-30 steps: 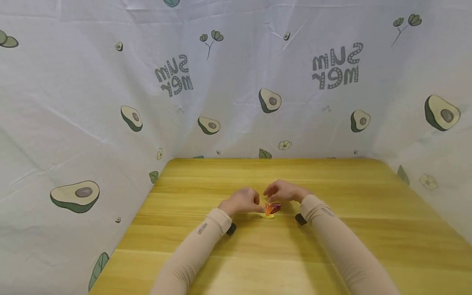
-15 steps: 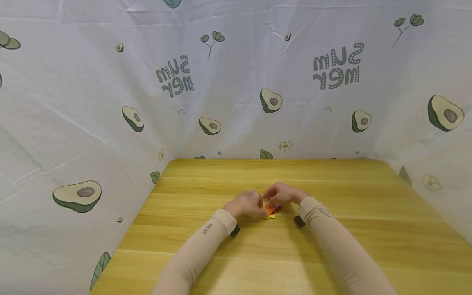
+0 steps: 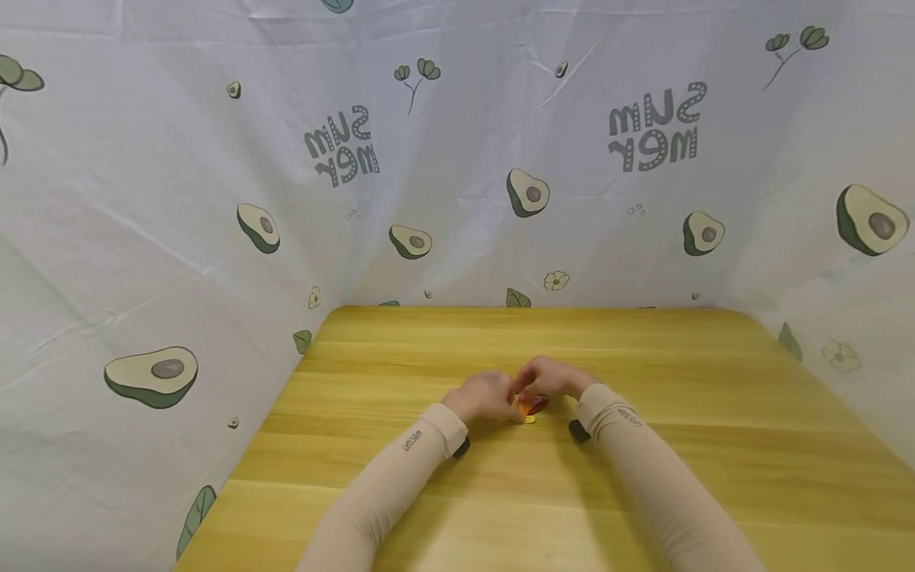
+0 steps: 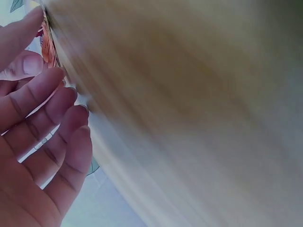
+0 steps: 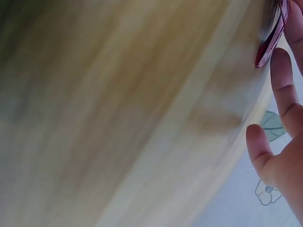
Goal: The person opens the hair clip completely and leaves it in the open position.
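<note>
My left hand (image 3: 488, 396) and right hand (image 3: 546, 377) meet over a small bunch of shiny pieces near the table's middle. Thumb and forefinger of the left hand come in at either side of an orange, finely lined piece (image 4: 49, 47); its other fingers are loosely bent. From the far side, the right hand's fingertips pinch down at the same orange piece. A dark red, leaf-shaped glossy piece (image 5: 270, 47) lies right beside it, under the right hand's fingers. At the front, a flat yellow piece (image 3: 530, 419) rests on the wood. Fingertips hide much of the orange piece.
The wooden table (image 3: 457, 508) has rounded far corners. Behind and beside it hangs a white curtain (image 3: 457, 143) with avocado prints. Black wrist devices (image 3: 580, 431) sit under both cuffs, close above the tabletop.
My left hand has moved right, its fingers closing in on the orange piece. The right hand has lowered slightly toward it, and the gap between the hands has shrunk.
</note>
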The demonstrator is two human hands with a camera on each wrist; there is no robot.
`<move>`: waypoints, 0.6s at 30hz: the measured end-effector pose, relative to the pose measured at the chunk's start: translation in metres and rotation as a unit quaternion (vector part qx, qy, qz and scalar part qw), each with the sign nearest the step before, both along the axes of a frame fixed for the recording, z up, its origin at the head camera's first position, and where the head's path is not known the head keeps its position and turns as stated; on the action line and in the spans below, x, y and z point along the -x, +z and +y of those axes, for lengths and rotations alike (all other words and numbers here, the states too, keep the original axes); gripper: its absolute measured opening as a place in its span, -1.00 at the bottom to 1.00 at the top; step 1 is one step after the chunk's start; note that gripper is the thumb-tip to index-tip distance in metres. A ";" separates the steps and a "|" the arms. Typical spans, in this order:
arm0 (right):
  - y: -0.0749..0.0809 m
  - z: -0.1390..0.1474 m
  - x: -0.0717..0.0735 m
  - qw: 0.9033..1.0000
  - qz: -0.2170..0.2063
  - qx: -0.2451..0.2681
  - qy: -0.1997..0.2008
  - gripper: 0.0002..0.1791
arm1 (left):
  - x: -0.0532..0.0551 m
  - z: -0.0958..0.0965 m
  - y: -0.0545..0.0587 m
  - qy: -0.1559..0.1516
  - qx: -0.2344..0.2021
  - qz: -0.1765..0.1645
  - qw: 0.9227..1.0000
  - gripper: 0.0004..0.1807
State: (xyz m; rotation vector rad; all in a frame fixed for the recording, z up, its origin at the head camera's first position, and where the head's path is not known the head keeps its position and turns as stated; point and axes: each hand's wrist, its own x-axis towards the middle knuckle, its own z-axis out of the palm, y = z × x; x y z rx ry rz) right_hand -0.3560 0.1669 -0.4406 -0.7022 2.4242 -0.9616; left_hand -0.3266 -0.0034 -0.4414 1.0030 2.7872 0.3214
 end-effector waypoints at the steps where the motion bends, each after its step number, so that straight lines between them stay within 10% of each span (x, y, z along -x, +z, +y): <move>1: 0.000 0.000 0.000 1.000 0.003 -0.004 0.001 -0.86 | 0.000 0.000 -0.001 0.001 0.002 -0.001 1.000 -0.59; 18: 0.000 -0.001 0.001 0.997 0.042 -0.059 -0.017 -0.94 | -0.001 -0.001 0.001 0.025 -0.027 -0.034 0.999 -0.75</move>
